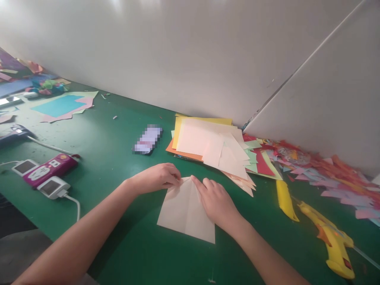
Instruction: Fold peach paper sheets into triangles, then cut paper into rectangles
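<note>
A cream sheet of paper (185, 213) lies on the green table, with a crease down its middle and its top corners folded in toward a point. My left hand (163, 177) pinches the paper's upper left edge near that point, fingers bent together. My right hand (215, 198) lies along the upper right edge, its index finger stretched to the tip and the palm side pressed on the paper. Just beyond my hands is a stack of coloured paper (204, 136), with several folded cream pieces (228, 156) on its right part.
A phone (147, 139) lies left of the stack. To the right are a yellow cutter (285, 200), a yellow glue gun (329, 239) and a heap of paper scraps (326, 174). At left sits a purple power strip (50, 170) with plugged-in chargers. A wall (148, 55) rises behind the table (118, 233).
</note>
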`<state>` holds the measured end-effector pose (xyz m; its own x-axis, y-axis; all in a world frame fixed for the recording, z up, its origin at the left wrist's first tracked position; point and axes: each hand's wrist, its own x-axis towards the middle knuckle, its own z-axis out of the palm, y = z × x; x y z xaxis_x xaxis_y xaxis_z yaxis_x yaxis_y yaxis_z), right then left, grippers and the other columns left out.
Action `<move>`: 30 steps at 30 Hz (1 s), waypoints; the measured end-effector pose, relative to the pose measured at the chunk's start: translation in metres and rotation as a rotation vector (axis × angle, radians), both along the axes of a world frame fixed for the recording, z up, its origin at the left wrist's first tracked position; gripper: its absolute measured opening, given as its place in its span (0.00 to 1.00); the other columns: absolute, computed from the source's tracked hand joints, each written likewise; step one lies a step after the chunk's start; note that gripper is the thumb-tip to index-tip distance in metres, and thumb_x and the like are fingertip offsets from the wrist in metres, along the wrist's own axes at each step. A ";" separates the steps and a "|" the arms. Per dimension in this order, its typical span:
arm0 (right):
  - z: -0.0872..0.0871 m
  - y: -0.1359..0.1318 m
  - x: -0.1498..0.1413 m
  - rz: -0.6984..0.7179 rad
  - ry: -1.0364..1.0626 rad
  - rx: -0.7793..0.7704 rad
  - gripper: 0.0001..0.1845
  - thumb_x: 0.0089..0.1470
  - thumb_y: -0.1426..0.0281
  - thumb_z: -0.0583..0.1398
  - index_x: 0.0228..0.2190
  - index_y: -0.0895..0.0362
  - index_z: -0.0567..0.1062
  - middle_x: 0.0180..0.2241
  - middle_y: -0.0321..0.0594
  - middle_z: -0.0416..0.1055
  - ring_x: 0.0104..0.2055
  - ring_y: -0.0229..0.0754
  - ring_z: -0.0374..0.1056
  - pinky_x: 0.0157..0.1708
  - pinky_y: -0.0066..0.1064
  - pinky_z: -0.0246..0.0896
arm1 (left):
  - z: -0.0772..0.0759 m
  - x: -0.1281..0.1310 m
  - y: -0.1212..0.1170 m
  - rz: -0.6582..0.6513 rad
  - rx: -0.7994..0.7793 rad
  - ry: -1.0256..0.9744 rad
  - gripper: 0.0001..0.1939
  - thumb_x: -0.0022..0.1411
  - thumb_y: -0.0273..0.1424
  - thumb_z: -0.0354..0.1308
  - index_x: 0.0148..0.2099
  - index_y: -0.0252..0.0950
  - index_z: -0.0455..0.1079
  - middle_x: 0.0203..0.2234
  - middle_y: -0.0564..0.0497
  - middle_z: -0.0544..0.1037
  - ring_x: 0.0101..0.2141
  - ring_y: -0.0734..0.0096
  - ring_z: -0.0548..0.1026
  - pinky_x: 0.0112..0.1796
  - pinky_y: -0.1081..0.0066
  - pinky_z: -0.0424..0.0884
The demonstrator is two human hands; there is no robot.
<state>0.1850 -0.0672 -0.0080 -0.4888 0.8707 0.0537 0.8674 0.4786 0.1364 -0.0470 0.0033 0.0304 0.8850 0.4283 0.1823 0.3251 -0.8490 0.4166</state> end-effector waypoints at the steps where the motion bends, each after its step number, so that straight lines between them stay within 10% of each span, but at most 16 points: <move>1: 0.000 0.000 0.000 0.002 -0.002 0.001 0.26 0.59 0.75 0.47 0.59 0.58 0.56 0.31 0.41 0.63 0.32 0.42 0.58 0.30 0.33 0.49 | 0.000 0.000 0.000 0.004 -0.005 -0.001 0.12 0.62 0.20 0.50 0.31 0.34 0.73 0.37 0.47 0.76 0.36 0.70 0.71 0.35 0.73 0.66; 30: 0.002 0.000 0.000 0.006 -0.001 -0.010 0.27 0.59 0.76 0.46 0.60 0.58 0.55 0.32 0.42 0.64 0.33 0.43 0.59 0.31 0.33 0.49 | -0.004 0.002 0.000 -0.017 -0.099 -0.076 0.10 0.57 0.18 0.52 0.33 0.35 0.72 0.43 0.46 0.77 0.44 0.65 0.71 0.40 0.68 0.69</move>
